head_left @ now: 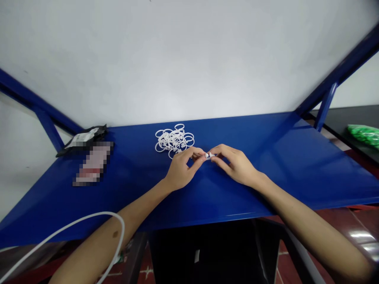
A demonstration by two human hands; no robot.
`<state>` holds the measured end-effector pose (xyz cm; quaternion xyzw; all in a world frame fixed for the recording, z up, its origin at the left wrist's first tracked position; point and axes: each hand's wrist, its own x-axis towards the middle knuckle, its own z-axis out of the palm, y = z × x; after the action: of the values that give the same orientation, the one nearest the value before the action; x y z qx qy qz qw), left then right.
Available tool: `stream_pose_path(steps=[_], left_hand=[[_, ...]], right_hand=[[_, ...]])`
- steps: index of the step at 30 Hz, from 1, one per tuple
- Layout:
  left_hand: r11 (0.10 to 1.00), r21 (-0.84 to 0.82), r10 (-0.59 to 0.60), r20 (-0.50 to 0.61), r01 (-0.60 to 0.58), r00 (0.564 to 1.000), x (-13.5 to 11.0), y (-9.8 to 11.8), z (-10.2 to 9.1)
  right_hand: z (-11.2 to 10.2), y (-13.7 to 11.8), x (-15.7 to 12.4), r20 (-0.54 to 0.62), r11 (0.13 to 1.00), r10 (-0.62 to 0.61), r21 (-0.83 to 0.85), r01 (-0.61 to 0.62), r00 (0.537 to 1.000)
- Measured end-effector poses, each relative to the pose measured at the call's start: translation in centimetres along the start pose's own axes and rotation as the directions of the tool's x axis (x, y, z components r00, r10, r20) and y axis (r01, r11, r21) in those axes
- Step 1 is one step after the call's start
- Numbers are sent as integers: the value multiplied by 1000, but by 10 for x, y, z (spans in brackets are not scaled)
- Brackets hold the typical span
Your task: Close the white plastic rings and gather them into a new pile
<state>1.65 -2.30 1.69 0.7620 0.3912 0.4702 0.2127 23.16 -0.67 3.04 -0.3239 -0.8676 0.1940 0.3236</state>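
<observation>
My left hand (182, 169) and my right hand (235, 165) meet above the middle of the blue table (296, 165). Both pinch one small white piece (209, 155) between their fingertips; I cannot make out its shape. Just behind my left hand lies a heap of several white plastic rings (174, 140), loose on the table top. Neither hand touches the heap.
A black packet with a white label (84, 138) and a blurred flat object (93, 163) lie at the table's left. A white cable (59, 232) loops over my left forearm. Green material (364, 134) sits on a dark surface at the far right. Blue frame struts rise on both sides.
</observation>
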Motion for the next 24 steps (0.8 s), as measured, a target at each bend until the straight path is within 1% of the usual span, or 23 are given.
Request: stream_pose_path(steps=[3, 6, 8, 13, 19, 22, 24], left_hand=[[999, -35, -23, 41, 24, 999, -1, -1, 2], [1000, 1, -23, 91, 23, 996, -1, -3, 3], [999, 45, 1, 118, -6, 993, -2, -4, 2], [968, 206, 106, 170, -141, 980, -6, -10, 2], [883, 360, 238, 210, -301, 948, -8, -13, 2], [820, 432, 324, 192, -377, 926, -10, -11, 5], [767, 478, 398, 168, -428, 902, -12, -8, 8]], right_hand=[[1, 1, -1, 27, 999, 28, 21, -29, 999], [2, 2, -1, 66, 999, 29, 28, -31, 997], [3, 2, -1, 77, 1000, 16, 15, -17, 997], [2, 4, -1, 119, 1000, 7, -4, -6, 993], [3, 5, -2, 138, 999, -22, 38, 17, 990], [3, 6, -2, 138, 995, -56, 85, 44, 989], [2, 7, -2, 145, 990, -88, 126, 70, 986]])
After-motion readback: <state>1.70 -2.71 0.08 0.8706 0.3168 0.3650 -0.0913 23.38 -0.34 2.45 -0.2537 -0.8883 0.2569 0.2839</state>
